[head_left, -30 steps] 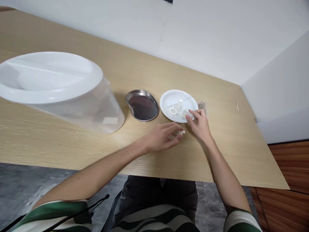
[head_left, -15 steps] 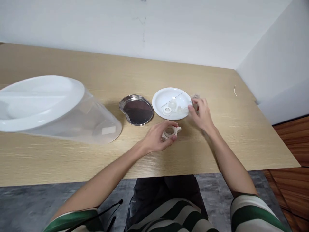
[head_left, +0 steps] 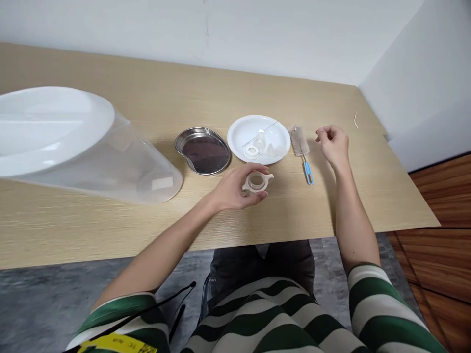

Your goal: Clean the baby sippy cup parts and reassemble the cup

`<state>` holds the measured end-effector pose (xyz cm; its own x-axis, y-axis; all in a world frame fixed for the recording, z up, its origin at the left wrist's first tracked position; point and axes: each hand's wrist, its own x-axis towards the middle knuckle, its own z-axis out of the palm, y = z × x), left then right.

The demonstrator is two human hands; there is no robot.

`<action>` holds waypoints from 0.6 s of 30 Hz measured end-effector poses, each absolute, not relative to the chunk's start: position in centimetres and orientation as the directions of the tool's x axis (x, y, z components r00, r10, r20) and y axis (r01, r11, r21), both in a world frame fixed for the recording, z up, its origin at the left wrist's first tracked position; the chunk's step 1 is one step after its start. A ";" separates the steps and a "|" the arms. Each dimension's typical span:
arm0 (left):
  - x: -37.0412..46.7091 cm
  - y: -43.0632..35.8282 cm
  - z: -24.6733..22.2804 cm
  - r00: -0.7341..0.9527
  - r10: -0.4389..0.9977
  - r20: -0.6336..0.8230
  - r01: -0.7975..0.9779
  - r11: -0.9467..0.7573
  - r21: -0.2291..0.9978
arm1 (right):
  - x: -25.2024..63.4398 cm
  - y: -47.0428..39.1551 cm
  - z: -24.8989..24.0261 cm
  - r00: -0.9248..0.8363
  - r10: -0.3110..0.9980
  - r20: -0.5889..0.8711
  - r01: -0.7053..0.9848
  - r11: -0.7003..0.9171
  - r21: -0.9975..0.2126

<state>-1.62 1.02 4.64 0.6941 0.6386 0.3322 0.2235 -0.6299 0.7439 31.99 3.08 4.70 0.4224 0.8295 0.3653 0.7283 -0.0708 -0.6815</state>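
Note:
My left hand (head_left: 239, 189) is curled around a baby bottle (head_left: 256, 181) with pale side handles, its open mouth facing up. It is held above the table, in front of a white plate (head_left: 235, 130). On that plate lie a white screw ring (head_left: 251, 152), a clear teat-like dome (head_left: 259, 141), a thin wire-like rod (head_left: 270, 126) and other translucent pieces (head_left: 275, 150). My right hand (head_left: 334, 143) is closed, thumb against the curled fingers, with nothing visible in it. Just left of it lies a bottle brush (head_left: 300, 143) with a blue handle.
A metal kidney-shaped tray (head_left: 202, 169) stands left of the plate. Further left is a large translucent container (head_left: 128, 166) with a white lid (head_left: 47, 122). A small bent white strip (head_left: 355, 120) lies at the far right. The table's front edge runs below my forearms.
My right hand has moved right, away from the plate's edge, and its fingers have closed. The bottle brush is now uncovered. My left hand still holds the bottle; the view has tilted slightly downward.

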 end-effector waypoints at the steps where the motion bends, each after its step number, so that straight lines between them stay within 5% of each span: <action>1: -1.6 1.1 4.5 0.703 0.633 0.323 0.225 -0.630 0.744 | 32.1 2.7 5.1 0.406 0.857 0.318 0.740 -0.104 -0.664; 8: -1.5 1.6 4.0 0.738 0.611 0.286 0.184 -0.590 0.786 | 30.5 -1.5 5.3 0.201 0.952 -0.231 0.893 -0.275 -0.356; 12: -1.3 1.5 4.0 0.745 0.627 0.228 0.149 -0.490 0.859 | 29.8 -2.0 4.0 0.254 0.953 -0.164 0.919 -0.291 -0.267; 18: -0.9 1.5 3.6 0.737 0.647 0.195 0.121 -0.410 0.904 | 30.5 -2.8 3.4 0.404 0.915 0.008 0.784 -0.342 -0.518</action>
<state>-0.92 1.47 3.64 0.7370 0.6471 0.1950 0.1207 -0.4099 0.9041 30.54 -2.80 3.39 0.4041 0.9147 0.0084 0.7840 -0.3416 -0.5183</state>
